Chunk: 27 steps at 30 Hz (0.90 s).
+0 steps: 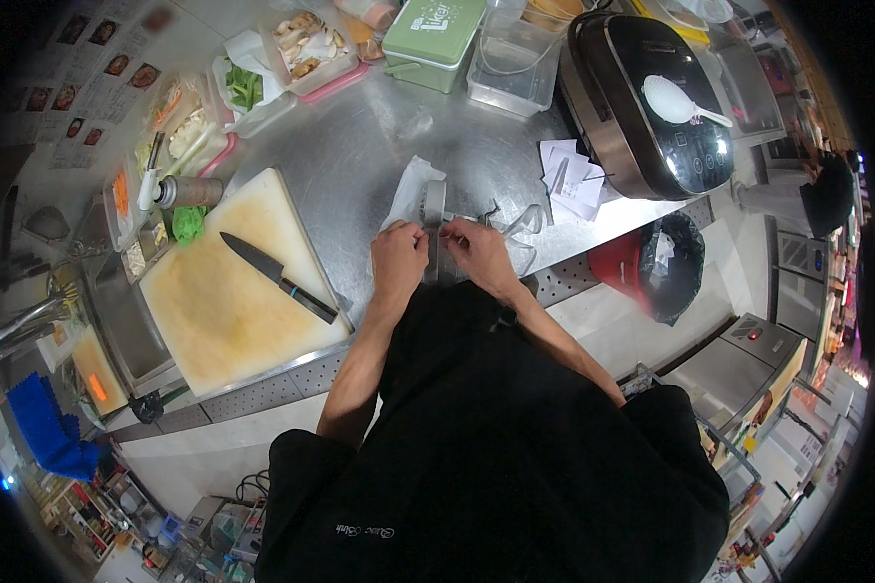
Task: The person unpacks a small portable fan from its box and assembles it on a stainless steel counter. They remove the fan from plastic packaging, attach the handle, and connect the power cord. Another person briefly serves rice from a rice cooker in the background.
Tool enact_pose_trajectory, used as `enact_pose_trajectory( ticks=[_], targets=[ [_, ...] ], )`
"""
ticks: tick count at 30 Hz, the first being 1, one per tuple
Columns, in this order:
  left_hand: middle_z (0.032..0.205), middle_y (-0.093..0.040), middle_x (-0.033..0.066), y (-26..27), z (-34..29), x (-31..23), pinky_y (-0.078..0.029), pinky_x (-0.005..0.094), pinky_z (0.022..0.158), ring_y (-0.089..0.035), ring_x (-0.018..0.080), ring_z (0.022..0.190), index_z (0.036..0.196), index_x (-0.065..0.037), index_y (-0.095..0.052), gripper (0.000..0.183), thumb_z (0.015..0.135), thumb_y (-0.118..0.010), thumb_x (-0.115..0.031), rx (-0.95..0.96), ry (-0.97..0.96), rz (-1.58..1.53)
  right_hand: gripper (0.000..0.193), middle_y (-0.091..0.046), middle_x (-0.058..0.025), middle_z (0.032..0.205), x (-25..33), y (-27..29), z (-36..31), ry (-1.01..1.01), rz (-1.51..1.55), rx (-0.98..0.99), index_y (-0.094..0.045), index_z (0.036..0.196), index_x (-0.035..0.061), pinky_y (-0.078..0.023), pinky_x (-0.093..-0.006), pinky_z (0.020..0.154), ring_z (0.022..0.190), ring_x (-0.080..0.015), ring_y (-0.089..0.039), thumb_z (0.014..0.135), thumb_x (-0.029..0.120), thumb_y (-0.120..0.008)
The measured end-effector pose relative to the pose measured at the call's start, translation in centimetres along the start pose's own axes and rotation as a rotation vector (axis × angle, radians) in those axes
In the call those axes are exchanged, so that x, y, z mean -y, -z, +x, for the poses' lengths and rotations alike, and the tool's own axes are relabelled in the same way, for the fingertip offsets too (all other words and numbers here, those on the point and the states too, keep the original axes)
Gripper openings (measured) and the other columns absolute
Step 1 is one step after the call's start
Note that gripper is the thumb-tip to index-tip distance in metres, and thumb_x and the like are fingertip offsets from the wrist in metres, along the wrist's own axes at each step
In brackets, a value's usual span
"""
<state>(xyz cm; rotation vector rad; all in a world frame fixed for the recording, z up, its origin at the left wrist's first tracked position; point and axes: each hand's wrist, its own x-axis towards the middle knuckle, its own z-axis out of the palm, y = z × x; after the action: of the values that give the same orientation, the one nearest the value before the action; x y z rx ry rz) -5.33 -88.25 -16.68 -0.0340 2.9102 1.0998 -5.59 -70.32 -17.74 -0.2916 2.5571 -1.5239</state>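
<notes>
Both hands are close together at the front edge of the steel counter. Between them stands a narrow grey, metal-looking piece [434, 199], whose kind I cannot make out. At its left side, the fingers of my left hand [399, 255] are curled in; white paper or cloth [416, 183] lies beside and beyond them. My right hand [478, 255] has its fingertips pinched together on the piece's right side. What sits between either hand's fingers is too small to name. Right of my right hand lies a clear looped object [526, 225].
Left lies a white cutting board [190, 301] with a black-handled knife [272, 272]. Food containers [306, 44] and a green box [433, 39] line the back. A rice cooker [642, 107] bearing a white paddle [676, 100] stands right, near paper slips [572, 183] and a lined bin [642, 267].
</notes>
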Motion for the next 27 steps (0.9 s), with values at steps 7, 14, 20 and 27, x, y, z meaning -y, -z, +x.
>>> enact_pose_trajectory(
  ticks=[7, 14, 20, 27],
  targets=[
    [0.087, -0.071, 0.0172, 0.2, 0.1, -0.2, -0.053, 0.0485, 0.075, -0.069, 0.0405, 0.083, 0.084, 0.0, -0.074, 0.008, 0.082, -0.073, -0.008, 0.008, 0.015, 0.014, 0.02, -0.072, -0.0188, 0.099, 0.8, -0.7, -0.1, 0.103, -0.165, -0.002, -0.069, 0.108, 0.0034, -0.057, -0.047, 0.072, 0.085, -0.0413, -0.071, 0.089, 0.004, -0.067],
    [0.089, -0.07, 0.0185, 0.3, 0.1, -0.1, -0.054, 0.0485, 0.077, -0.068, 0.0408, 0.084, 0.086, 0.001, -0.074, 0.009, 0.083, -0.071, -0.007, 0.031, 0.024, 0.002, 0.019, -0.071, -0.0176, 0.098, 0.8, -1.3, 0.4, 0.176, -0.229, 0.006, -0.071, 0.108, 0.0055, -0.058, -0.0463, 0.071, 0.085, -0.042, -0.07, 0.089, 0.004, -0.068],
    [0.09, -0.071, 0.0177, 0.1, 0.1, 0.6, -0.054, 0.0475, 0.077, -0.07, 0.0397, 0.084, 0.089, 0.001, -0.074, 0.011, 0.082, -0.072, -0.008, 0.041, 0.031, -0.027, 0.024, -0.07, -0.0186, 0.098, 0.2, -1.6, 0.7, 0.192, -0.176, -0.021, -0.071, 0.108, 0.0048, -0.057, -0.0493, 0.072, 0.085, -0.0431, -0.069, 0.085, 0.003, -0.066],
    [0.09, -0.071, 0.0177, 0.4, -0.3, 0.5, -0.055, 0.0459, 0.077, -0.07, 0.0393, 0.084, 0.091, 0.0, -0.075, 0.011, 0.083, -0.07, -0.007, 0.053, 0.016, -0.045, 0.023, -0.071, -0.0189, 0.099, -0.1, -1.7, 0.6, 0.177, -0.159, -0.015, -0.069, 0.109, 0.0042, -0.057, -0.0487, 0.071, 0.085, -0.0423, -0.07, 0.086, 0.002, -0.066]
  ],
)
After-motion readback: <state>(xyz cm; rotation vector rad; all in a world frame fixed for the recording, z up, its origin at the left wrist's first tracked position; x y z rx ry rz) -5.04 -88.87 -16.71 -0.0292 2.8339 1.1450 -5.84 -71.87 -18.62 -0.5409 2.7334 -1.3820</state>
